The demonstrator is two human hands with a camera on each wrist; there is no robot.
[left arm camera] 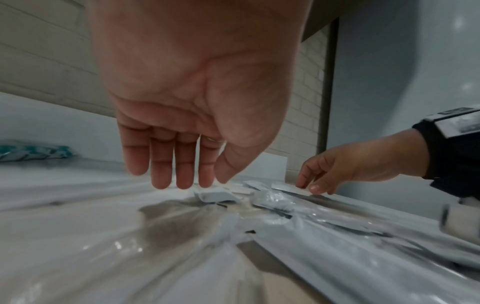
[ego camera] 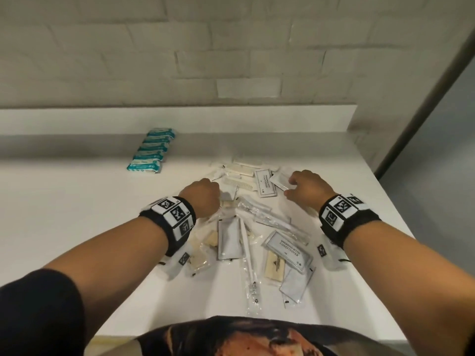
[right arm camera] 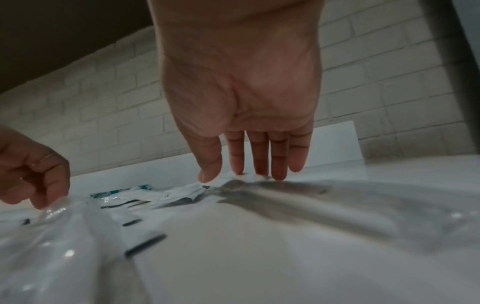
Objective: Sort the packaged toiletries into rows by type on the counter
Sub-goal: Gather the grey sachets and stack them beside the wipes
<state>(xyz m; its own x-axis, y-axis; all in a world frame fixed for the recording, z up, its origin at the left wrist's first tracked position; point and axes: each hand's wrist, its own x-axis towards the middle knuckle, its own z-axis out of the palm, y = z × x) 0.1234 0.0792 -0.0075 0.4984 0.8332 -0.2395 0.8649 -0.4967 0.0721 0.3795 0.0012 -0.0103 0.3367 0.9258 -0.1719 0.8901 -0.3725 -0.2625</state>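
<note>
A mixed pile of packaged toiletries (ego camera: pixel 246 227) lies mid-counter: silver shampoo sachets (ego camera: pixel 288 249), wrapped combs (ego camera: pixel 239 185), a wrapped toothbrush (ego camera: pixel 248 258) and beige pieces in clear bags. My left hand (ego camera: pixel 205 196) hovers over the pile's left side. Its fingers (left arm camera: pixel 182 181) hang nearly straight, just above a grey sachet (left arm camera: pixel 215 195), holding nothing. My right hand (ego camera: pixel 295 187) reaches to the pile's far right. Its straight fingertips (right arm camera: pixel 259 172) rest on a silver sachet (ego camera: pixel 281 182), thumb beside them. Several teal soap packets (ego camera: pixel 151 152) form a row at the back left.
The white counter (ego camera: pixel 77 201) has bare surface to the left and to the right of the pile. A raised white ledge (ego camera: pixel 180 119) and a brick wall close the back. The counter's right edge (ego camera: pixel 385 191) drops off beside a grey panel.
</note>
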